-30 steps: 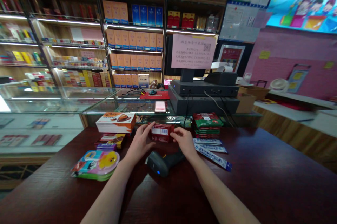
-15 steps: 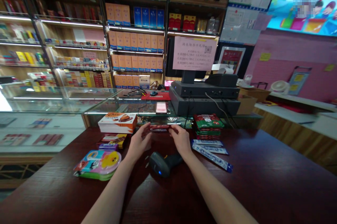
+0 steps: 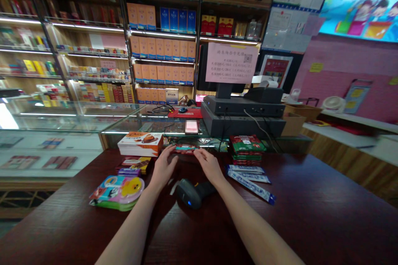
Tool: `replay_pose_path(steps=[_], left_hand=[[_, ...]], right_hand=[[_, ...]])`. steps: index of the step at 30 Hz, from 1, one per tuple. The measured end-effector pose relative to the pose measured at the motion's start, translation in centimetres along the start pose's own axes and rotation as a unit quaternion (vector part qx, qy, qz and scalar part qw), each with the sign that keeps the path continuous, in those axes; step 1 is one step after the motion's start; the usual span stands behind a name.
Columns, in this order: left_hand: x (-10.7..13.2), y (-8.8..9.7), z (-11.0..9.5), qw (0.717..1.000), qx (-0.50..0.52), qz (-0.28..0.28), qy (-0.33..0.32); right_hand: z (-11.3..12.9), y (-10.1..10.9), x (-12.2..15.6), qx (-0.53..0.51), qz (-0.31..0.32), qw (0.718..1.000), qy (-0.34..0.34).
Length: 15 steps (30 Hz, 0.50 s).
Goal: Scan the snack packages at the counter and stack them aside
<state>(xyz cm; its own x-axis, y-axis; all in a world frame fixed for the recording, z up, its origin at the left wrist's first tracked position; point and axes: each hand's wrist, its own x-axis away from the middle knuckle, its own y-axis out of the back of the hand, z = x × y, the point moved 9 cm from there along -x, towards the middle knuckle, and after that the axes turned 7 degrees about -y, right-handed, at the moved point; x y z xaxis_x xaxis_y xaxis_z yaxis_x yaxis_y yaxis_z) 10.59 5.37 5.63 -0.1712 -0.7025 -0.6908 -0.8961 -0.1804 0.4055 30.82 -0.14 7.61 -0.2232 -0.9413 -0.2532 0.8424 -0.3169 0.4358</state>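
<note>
Both of my hands hold a small red packet (image 3: 185, 149) by its ends, low over the dark wooden counter (image 3: 304, 207). My left hand (image 3: 163, 166) pinches its left end. My right hand (image 3: 209, 164) pinches its right end. The packet now lies nearly flat, its thin edge towards me. A black barcode scanner (image 3: 190, 192) lies on the counter just below my hands, a blue light on it.
An orange and white box (image 3: 140, 143) sits left of my hands, above smaller packets (image 3: 134, 164) and a round cartoon packet (image 3: 118, 190). Stacked red and green packets (image 3: 247, 147) and blue and white sachets (image 3: 250, 178) lie right. A till (image 3: 242, 111) stands behind, on a glass case.
The red packet has been tipped from standing with its label facing me to lying nearly flat, and moved slightly away from me. Both hands have stayed on its ends.
</note>
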Motion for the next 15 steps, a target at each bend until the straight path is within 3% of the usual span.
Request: replay_pose_path(steps=[6,15], left_hand=[[0.5,-1.2,0.9,0.996,-0.075,0.051,-0.026],[1.8,-3.0,2.7,0.97,-0.193,0.149,-0.014]], right_hand=[[-1.4,-1.9,-1.2,0.037,0.009,0.999,-0.003],[-2.9,-5.6,-2.5,0.163,0.088,0.983,0.006]])
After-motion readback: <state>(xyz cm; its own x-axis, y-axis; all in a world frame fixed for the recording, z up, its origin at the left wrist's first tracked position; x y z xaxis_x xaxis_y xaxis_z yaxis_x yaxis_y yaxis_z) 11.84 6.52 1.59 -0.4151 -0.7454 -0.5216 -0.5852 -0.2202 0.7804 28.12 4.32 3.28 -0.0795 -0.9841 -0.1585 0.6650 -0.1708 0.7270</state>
